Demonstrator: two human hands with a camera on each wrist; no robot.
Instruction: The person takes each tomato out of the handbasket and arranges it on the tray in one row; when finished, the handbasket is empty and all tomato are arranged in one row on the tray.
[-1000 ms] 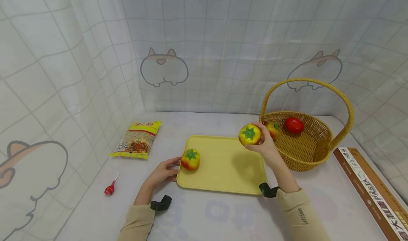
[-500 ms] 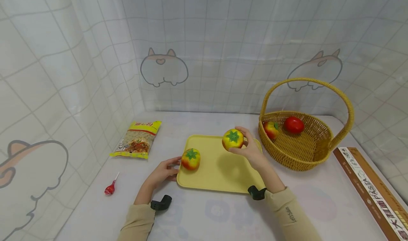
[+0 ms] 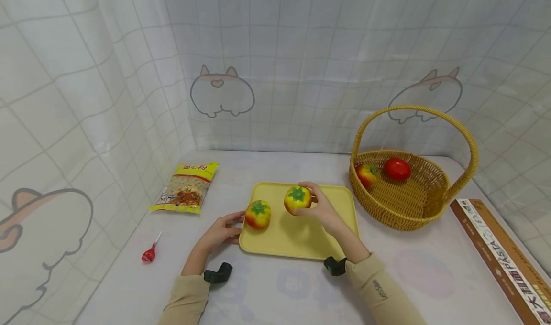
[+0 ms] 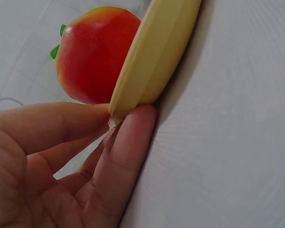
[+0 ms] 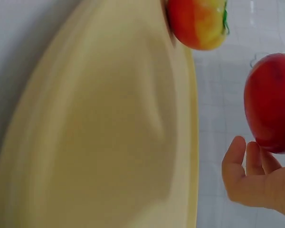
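Observation:
My left hand (image 3: pixel 220 232) pinches the left rim of a yellow tray (image 3: pixel 275 241); the left wrist view shows thumb and fingers at the tray edge (image 4: pixel 154 57). Just inside that rim sits a red-and-yellow persimmon (image 3: pixel 258 216) with a green leafy top, apart from the fingers. My right hand (image 3: pixel 325 215) grips a second persimmon (image 3: pixel 297 201) between thumb and fingers, above the middle of the tray, leaf side showing. In the right wrist view this held persimmon (image 5: pixel 273 102) hangs clear of the tray surface, partly cut off by the frame.
At right stands a wicker basket (image 3: pixel 400 220) with a tall handle, holding a persimmon (image 3: pixel 366 176) and a red tomato-like fruit (image 3: pixel 397 168). A long pasta box (image 3: pixel 499 253) lies beyond it. A yellow food packet (image 3: pixel 185 189) and a red lollipop (image 3: pixel 148 254) lie at left.
My right hand has carried its persimmon leftward and nearer, from beside the basket to over the tray's middle. The left hand stays at the tray rim.

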